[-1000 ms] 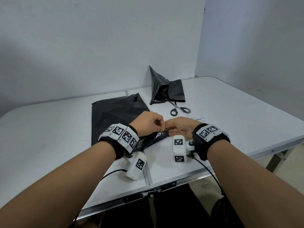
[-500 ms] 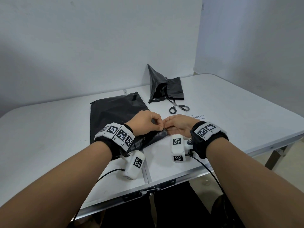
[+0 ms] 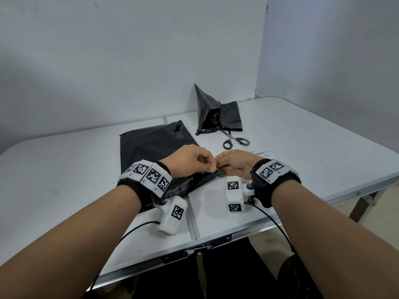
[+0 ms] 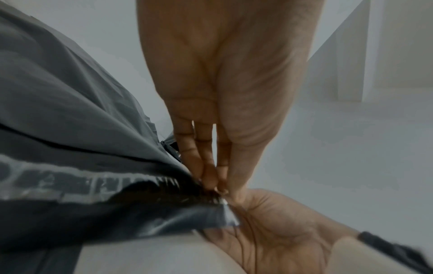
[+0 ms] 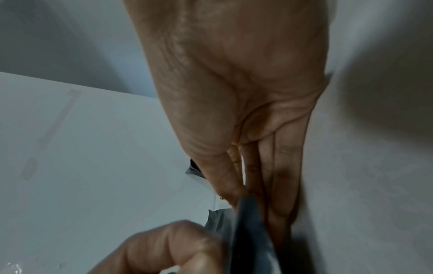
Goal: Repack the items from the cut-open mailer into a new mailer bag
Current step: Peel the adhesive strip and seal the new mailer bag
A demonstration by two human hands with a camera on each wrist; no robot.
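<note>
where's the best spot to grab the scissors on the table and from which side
Take the scissors by the two black loop handles, which point toward the person and to the right. Come from the near side: the blade tips lie against the cut-open mailer behind them.

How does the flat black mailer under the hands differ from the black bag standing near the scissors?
The flat mailer lies spread on the table; the standing bag is crumpled, one corner poking up. Left hand and right hand both pinch the flat mailer's near edge; the standing bag is untouched, mouth gaping beside the scissors. Both are black plastic.
</note>
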